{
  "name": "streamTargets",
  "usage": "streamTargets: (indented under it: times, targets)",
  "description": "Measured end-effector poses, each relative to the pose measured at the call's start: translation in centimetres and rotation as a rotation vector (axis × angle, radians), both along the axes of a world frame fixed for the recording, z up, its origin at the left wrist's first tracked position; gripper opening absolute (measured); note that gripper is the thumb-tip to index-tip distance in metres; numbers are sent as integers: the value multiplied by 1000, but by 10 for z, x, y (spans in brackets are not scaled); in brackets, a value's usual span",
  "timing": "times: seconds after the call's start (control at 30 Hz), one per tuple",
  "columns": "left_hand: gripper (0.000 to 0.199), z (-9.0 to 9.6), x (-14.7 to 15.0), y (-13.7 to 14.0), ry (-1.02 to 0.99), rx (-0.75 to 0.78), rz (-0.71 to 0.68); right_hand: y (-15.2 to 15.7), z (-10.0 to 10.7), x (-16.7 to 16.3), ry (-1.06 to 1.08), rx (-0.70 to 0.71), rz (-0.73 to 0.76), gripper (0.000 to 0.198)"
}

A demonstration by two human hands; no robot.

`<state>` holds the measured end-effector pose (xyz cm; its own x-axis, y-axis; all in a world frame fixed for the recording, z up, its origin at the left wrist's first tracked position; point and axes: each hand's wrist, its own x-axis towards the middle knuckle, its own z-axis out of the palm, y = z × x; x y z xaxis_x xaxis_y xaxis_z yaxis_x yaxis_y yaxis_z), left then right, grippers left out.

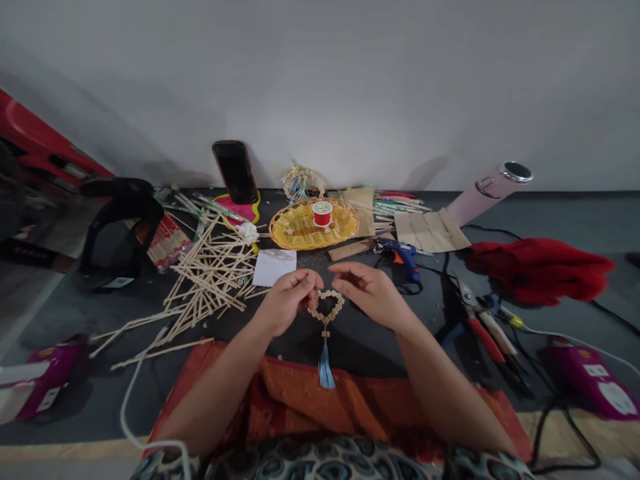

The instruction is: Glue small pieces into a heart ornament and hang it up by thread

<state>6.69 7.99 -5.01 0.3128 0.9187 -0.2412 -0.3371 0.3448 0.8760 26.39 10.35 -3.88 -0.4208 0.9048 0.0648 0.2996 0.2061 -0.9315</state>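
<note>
A heart-shaped ornament (340,305) made of small pale wooden pieces hangs point down between my hands, in the middle of the view. Below its tip come a small wooden piece (325,334) and a light blue tassel (326,367). My left hand (290,297) is closed in a pinch at the heart's upper left edge; its fingertips partly cover that side. Close by on the right, my right hand (367,290) has thumb and forefinger apart, with its fingertips beside the heart's top. Any thin thread between the hands is too fine to make out.
Beyond my hands, a yellow woven basket (290,220) holds a red thread spool (323,213). Loose wooden sticks (210,273) lie left. A blue glue gun (407,260), pliers (473,300), red cloth (545,267) and pink flask (483,193) are right. A phone (234,170) leans against the wall.
</note>
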Motion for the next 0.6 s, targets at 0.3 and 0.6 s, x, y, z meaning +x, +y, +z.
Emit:
streamTargets:
  times: [0.3,0.6]
  targets:
    - [44,3,9,-10,209,24,-306,-5,7,0,231,-182,101,14]
    - [49,5,3,-10,158,-84,-497,-8,5,-4,269,-237,179,15]
